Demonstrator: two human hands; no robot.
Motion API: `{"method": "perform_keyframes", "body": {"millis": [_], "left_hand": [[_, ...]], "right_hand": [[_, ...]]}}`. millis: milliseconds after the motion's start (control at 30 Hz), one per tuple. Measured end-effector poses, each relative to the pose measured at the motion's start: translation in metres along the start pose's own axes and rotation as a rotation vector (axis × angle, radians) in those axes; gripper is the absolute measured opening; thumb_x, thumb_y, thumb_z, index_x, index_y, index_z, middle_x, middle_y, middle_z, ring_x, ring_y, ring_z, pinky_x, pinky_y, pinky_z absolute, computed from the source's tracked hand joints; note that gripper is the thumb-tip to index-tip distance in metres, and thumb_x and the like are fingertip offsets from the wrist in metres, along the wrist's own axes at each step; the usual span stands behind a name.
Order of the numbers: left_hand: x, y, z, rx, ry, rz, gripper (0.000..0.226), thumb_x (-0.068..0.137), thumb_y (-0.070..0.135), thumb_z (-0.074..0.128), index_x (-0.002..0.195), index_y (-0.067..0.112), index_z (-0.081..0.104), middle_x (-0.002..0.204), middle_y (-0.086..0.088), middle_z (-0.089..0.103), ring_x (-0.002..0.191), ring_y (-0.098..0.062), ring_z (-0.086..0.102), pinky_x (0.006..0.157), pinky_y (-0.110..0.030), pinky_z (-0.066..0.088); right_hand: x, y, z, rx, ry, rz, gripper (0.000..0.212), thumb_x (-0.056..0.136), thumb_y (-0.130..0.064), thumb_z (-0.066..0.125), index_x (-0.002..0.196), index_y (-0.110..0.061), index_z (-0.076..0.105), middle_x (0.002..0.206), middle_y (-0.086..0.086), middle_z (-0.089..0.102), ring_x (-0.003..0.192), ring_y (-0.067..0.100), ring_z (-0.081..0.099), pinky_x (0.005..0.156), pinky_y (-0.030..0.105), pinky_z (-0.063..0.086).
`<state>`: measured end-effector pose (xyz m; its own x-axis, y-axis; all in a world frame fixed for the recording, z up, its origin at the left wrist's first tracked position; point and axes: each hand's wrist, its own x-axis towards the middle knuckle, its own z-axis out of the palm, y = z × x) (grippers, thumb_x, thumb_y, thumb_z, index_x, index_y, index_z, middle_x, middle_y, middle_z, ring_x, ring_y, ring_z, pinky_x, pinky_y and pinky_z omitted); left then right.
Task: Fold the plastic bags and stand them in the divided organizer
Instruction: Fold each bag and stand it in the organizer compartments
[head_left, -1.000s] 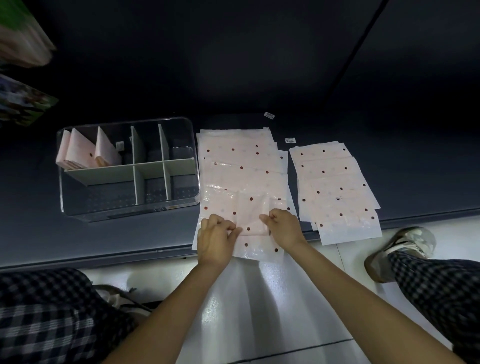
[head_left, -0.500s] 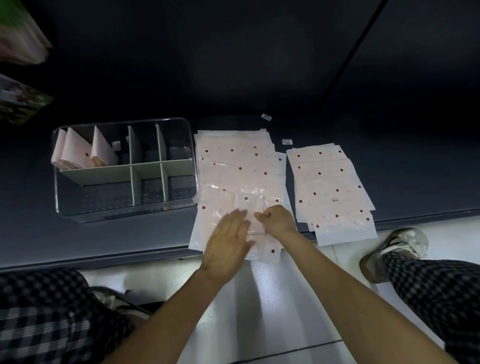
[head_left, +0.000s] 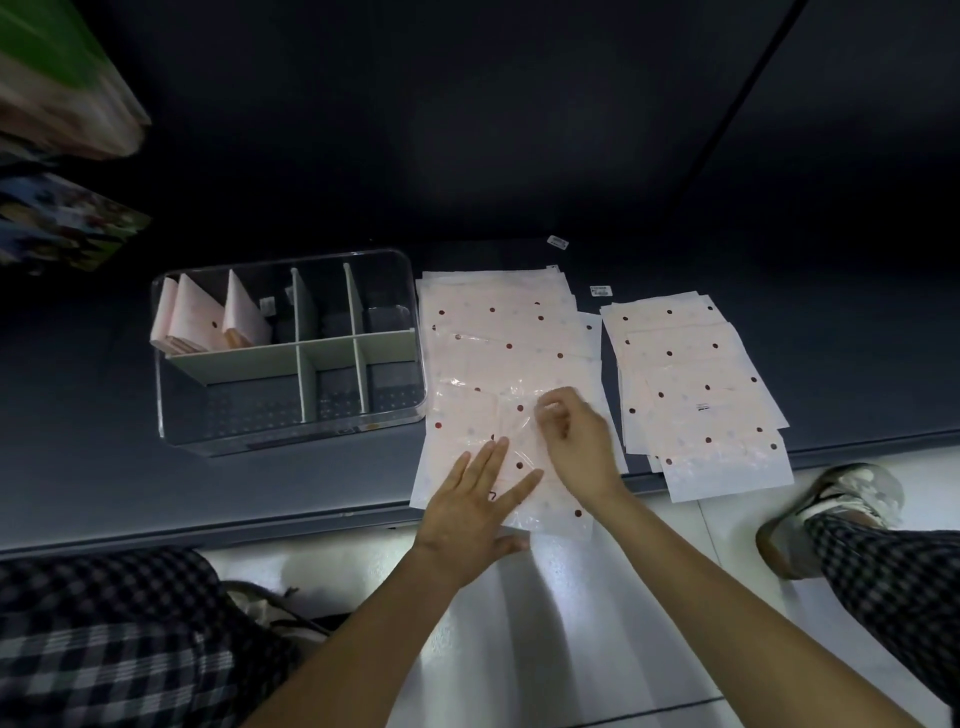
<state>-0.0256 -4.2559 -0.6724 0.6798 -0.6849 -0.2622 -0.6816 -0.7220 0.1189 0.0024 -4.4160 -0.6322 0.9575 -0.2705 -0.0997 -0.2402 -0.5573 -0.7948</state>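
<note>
— Two piles of bags, then. Which one is being worked?

— The nearer, middle pile (head_left: 506, 338), lying on the dark surface (head_left: 104, 467) just beside the organizer (head_left: 288, 351). Its front bag (head_left: 511, 457) hangs a little over the surface's edge, and both hands are on it.

— What is each hand doing?

— The left hand (head_left: 475, 512) lies flat, fingers straight and spread, pressing the bag down near its front edge. I take that as an anchor, so the slippery plastic does not slide while the other side is turned. The right hand (head_left: 582, 444) has its fingers curled and pinches a lifted flap of the same bag near the middle, seemingly bringing it across into a fold.

— And the other pile?

— The second pile (head_left: 696, 384) sits to the right, apart from the first, untouched, its front bag also overhanging the edge. Probably waiting stock.

— How far along is the job?

— Early, I'd judge. Only the far-left compartment holds folded bags (head_left: 208, 322), leaning upright against one another; the other compartments look bare. Keeping the organizer close on the left makes a short carry once this fold is done.

— Any risk?

— The film is thin and glossy; a loose fold may spring open before it is stood up.
</note>
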Motion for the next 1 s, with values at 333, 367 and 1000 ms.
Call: {"method": "perform_keyframes", "body": {"millis": [333, 367, 1000], "left_hand": [[0.001, -0.001, 0.001, -0.024, -0.024, 0.003, 0.078, 0.088, 0.069, 0.028, 0.141, 0.042, -0.023, 0.151, -0.011, -0.032, 0.14, -0.024, -0.028, 0.117, -0.04, -0.012], [0.0, -0.002, 0.001, -0.029, -0.027, -0.001, 0.078, 0.088, 0.069, 0.029, 0.142, 0.043, -0.021, 0.15, -0.011, -0.033, 0.14, -0.024, -0.028, 0.117, -0.04, -0.012], [-0.002, -0.012, -0.013, -0.289, -0.113, -0.045, 0.066, 0.091, 0.063, 0.036, 0.147, 0.045, 0.005, 0.156, 0.0, -0.023, 0.143, -0.012, -0.021, 0.117, -0.032, -0.011]], "right_hand": [[0.04, 0.005, 0.01, 0.853, -0.379, 0.51, 0.022, 0.099, -0.008, 0.041, 0.113, 0.0, 0.056, 0.108, 0.023, 0.067, 0.094, 0.026, 0.069, 0.079, 0.027, 0.057], [0.041, 0.005, 0.011, 0.888, -0.364, 0.528, 0.02, 0.099, -0.008, 0.042, 0.113, -0.001, 0.055, 0.105, 0.022, 0.068, 0.093, 0.027, 0.07, 0.078, 0.028, 0.057], [-0.025, 0.044, -0.018, -0.545, -0.195, -0.502, 0.009, 0.078, -0.013, 0.074, 0.086, -0.009, 0.076, 0.105, 0.003, 0.071, 0.097, 0.016, 0.065, 0.085, 0.022, 0.052]]}}
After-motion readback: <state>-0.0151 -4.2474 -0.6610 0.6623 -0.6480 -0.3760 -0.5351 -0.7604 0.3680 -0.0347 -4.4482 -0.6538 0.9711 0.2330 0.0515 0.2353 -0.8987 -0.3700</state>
